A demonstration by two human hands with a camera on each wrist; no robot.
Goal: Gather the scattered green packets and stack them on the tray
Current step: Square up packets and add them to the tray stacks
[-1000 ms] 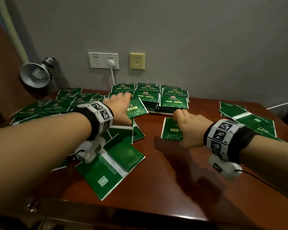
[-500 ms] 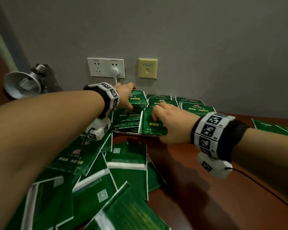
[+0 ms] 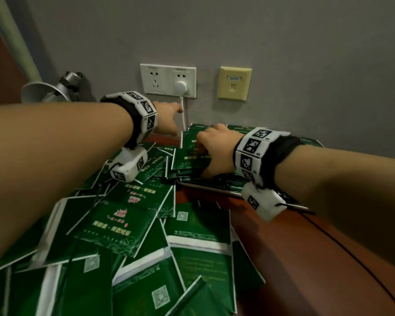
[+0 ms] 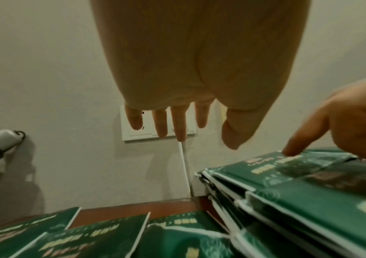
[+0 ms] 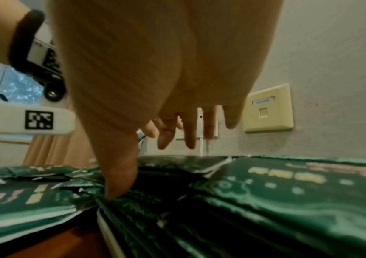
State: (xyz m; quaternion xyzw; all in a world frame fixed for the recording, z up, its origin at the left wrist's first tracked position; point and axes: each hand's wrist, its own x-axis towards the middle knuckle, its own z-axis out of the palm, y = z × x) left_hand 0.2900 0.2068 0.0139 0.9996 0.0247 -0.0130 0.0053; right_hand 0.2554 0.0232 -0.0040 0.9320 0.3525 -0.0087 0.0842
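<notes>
Right hand [image 3: 214, 151] flat on packet stack [image 3: 189, 156] on tray [image 3: 205, 187], holding nothing; left hand [image 4: 191, 69] spread, empty. Loose packets [image 3: 128, 215] litter worktop [image 3: 294, 247]. Uneven stack may slide off

Both forearms reach in from the lower frame corners toward the upper centre. The left hand [image 3: 168, 118] hangs with straight, slightly spread fingers; the right hand [image 3: 216, 151] spreads palm-down, thumb pressing downward.

Right hand [image 5: 155, 83] thumb presses on stacked green packets [image 5: 266, 200].
</notes>
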